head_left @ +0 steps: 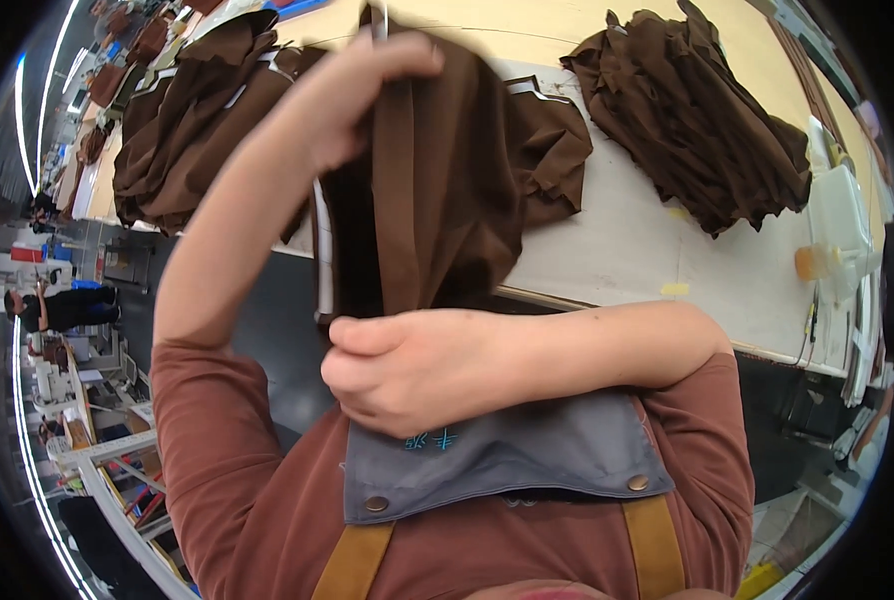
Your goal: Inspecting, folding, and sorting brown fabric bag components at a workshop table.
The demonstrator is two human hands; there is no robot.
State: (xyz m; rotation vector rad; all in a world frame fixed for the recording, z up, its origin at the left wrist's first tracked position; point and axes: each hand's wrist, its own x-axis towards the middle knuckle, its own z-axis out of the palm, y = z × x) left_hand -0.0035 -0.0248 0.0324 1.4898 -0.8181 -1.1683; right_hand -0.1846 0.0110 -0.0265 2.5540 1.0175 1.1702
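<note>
While the left hand (372, 88) and right hand (404, 368) are gripping it, brown cloth (447, 180) is hanging creased. White is edging it.

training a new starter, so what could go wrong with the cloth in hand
The held cloth hangs past the near edge of the table, so it might slip to the floor if the right hand loosens. The left forearm crosses in front of the left brown pile, so a sweep might disturb it.

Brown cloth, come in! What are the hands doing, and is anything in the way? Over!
Left hand near top of brown cloth, blurred, grip unclear; right hand closed at its lower edge. Cloth spans between them. Left forearm partly hides brown pile behind.
</note>
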